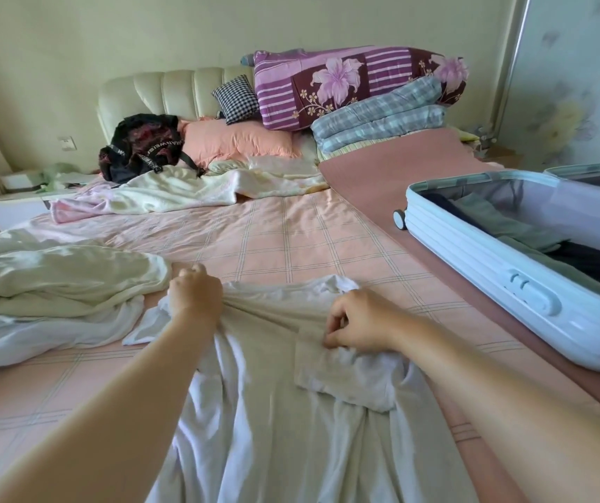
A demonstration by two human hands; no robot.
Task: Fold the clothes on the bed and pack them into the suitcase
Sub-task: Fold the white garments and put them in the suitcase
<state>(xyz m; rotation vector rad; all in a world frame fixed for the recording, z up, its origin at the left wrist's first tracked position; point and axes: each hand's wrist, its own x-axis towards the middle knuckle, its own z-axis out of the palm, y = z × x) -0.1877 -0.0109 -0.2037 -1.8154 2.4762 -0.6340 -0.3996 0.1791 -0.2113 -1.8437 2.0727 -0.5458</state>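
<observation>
Rumpled white garment [254, 412], ribbed pale-blue suitcase [472, 270]

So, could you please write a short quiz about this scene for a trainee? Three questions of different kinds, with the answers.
1. True or false: the suitcase lies open, with dark clothes already inside.
2. Choose one: the left hand and the right hand both A) grip the white garment, B) lie flat on it, C) hang free above it.
3. Fill in: the pale crumpled heap lies on the person's ____ side.

Key: 1 true; 2 A; 3 left.
</observation>
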